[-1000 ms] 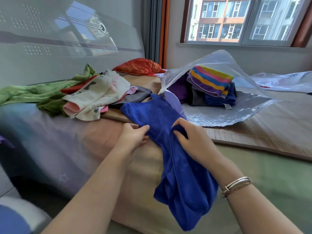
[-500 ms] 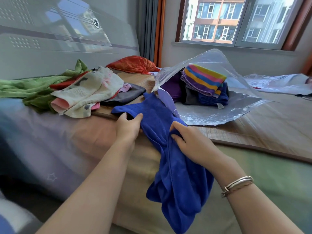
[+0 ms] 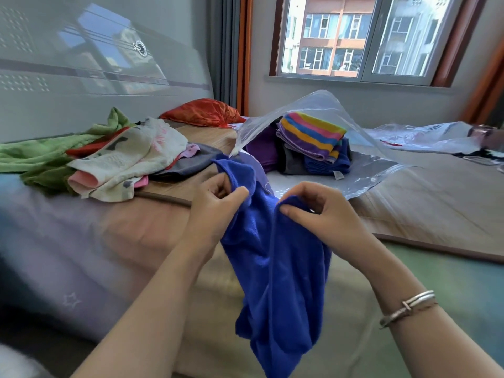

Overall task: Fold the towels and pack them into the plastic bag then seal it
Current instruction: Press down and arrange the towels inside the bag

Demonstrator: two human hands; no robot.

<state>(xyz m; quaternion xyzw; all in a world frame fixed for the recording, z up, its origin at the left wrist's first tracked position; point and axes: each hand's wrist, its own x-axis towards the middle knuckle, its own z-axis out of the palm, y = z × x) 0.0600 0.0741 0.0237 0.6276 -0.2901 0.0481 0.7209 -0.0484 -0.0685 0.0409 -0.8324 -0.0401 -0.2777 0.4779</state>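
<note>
Fingers [image 3: 236, 192] of the left hand [image 3: 215, 203] pinch the upper edge of the blue towel [image 3: 272, 257], thumb pressed against the curled forefinger; fingers [image 3: 293, 212] of the right hand [image 3: 324, 214] pinch a second bunch of the same edge just beside it. Held up between both hands in front of the bed's near edge, the towel hangs in loose folds below them. A silver bracelet [image 3: 409, 306] circles the right wrist. Just behind the hands lies the clear plastic bag [image 3: 381, 170], its mouth gaping toward the person, with a striped towel [image 3: 313, 132] on top of folded purple, grey and blue ones inside. Left of the bag, on the bed [image 3: 436, 203], sits a heap of unfolded towels [image 3: 122, 159], cream, pink, green and grey. Behind it rests an orange-red cushion [image 3: 203, 111] near the headboard [image 3: 81, 77]. A window [image 3: 354, 36] shows buildings outside.
</note>
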